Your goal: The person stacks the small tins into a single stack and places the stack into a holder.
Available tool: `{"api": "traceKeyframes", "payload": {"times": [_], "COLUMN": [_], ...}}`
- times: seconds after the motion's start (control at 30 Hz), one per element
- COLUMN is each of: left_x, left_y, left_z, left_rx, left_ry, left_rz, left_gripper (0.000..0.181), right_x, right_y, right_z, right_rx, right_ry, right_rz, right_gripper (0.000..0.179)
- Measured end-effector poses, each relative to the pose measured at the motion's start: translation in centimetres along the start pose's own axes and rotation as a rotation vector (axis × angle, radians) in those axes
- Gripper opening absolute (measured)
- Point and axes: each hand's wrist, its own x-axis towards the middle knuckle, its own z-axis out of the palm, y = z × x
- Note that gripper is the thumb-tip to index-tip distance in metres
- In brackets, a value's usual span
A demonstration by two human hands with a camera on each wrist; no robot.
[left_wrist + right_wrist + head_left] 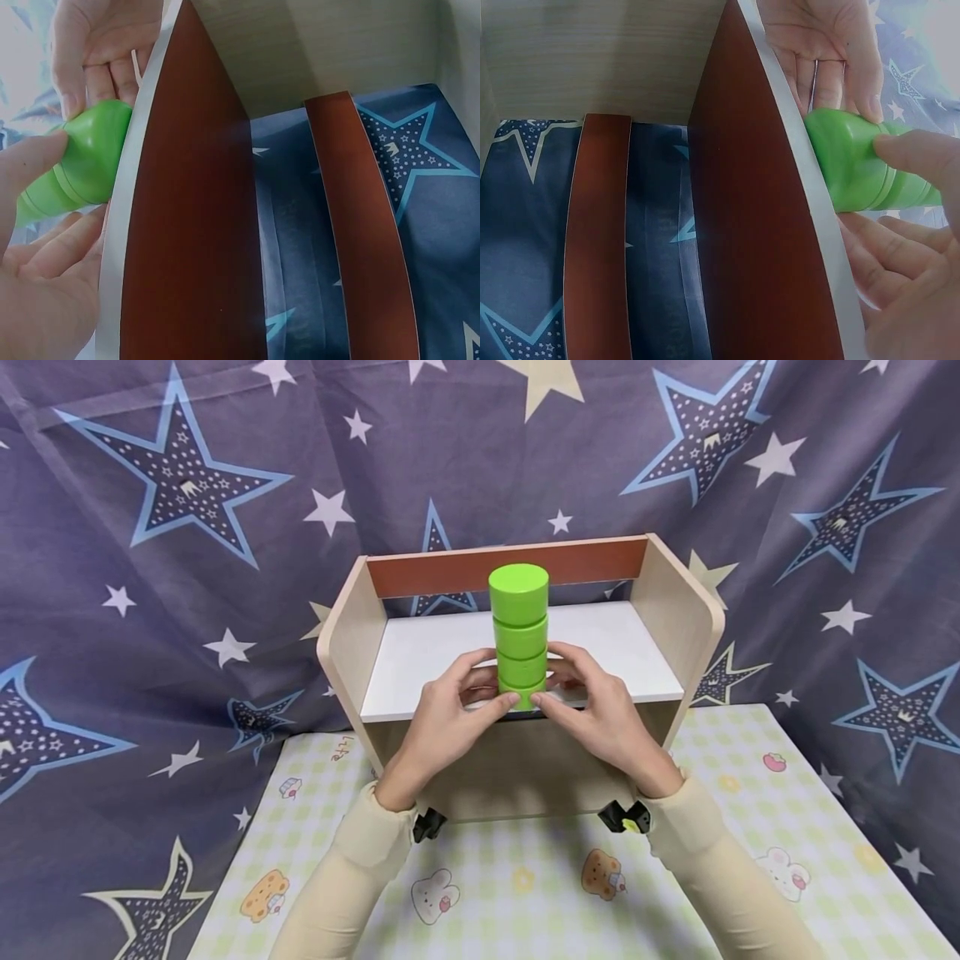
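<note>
A tall column of several bright green round pieces (pixel 519 610), ringed by grooves, stands upright at the front edge of a white shelf (pixel 442 652). From its left side my left hand (pixel 457 706) holds the lowest part, thumb in front and fingers curving behind. My right hand (pixel 596 710) mirrors this on the right, its thumb tip near the other thumb. In the left wrist view the green column's bottom (pixel 97 150) lies against the shelf's pale edge, between both hands. The right wrist view has the same green base (pixel 847 157) between thumbs and fingers.
The shelf belongs to a small wooden unit with raised side panels (pixel 682 585) and a brown back rail (pixel 435 572). It stands on a table with a checked cloth (pixel 517 893). A star-patterned curtain (pixel 465 460) hangs behind and at both sides.
</note>
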Motion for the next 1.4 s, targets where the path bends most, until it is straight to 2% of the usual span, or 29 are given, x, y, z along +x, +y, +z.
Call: {"api": "traceKeyframes", "payload": {"times": [0.17,0.4,0.7,1.03,1.23,1.4], "left_x": [0.2,0.4,0.6,0.7,0.9,1.0], "left_y": [0.0,0.0,2.4,0.1,-0.1,-0.1], "left_z": [0.0,0.1,0.2,0.1,-0.1,-0.1], "left_rx": [0.007,0.003,0.010,0.014,0.033,0.081], "left_ry": [-0.007,-0.004,-0.021,0.019,0.053,0.056], "left_rz": [-0.021,-0.083,-0.153,-0.156,-0.147,-0.150], "left_gripper": [0.055,0.056,0.058,0.061,0.061,0.061], "right_x": [0.1,0.0,0.2,0.3,0.5,0.5], "right_y": [-0.1,0.0,0.0,-0.1,0.0,0.0], "right_z": [0.1,0.4,0.5,0.8,0.9,0.8], "right_rx": [-0.003,-0.022,-0.054,-0.086,-0.096,-0.107], "right_ry": [0.011,0.020,0.035,0.076,0.111,0.113], "right_rz": [0.006,0.014,0.028,0.043,0.029,0.011], "right_gripper": [0.062,0.062,0.061,0.060,0.057,0.056]}}
